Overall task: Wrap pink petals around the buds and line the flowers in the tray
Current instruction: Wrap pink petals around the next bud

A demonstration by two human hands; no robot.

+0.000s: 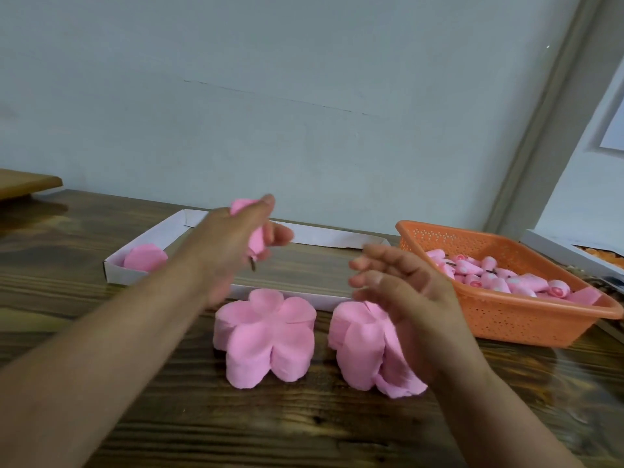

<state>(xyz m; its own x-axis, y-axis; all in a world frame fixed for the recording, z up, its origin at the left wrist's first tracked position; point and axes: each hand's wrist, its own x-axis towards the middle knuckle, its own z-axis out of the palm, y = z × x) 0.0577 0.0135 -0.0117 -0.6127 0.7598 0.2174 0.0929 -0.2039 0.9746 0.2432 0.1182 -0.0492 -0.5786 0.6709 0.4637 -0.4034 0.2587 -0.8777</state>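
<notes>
Pink flower is gripped by the left hand above the tray. Right hand, fingers loosely curled, holds nothing between tray edge and basket

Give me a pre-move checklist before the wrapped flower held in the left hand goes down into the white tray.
1. Left hand grips the flower: ok.
2. Wrap holding tight around the bud: cannot tell, fingers cover it.
3. White tray has bare floor to set it on: ok; only one pink piece lies at its left end.
4. Right hand free, fingers loosely curled above the right petal stack: ok.
5. Left petal stack at hand: ok.
6. Buds in the orange basket: ok.
</notes>
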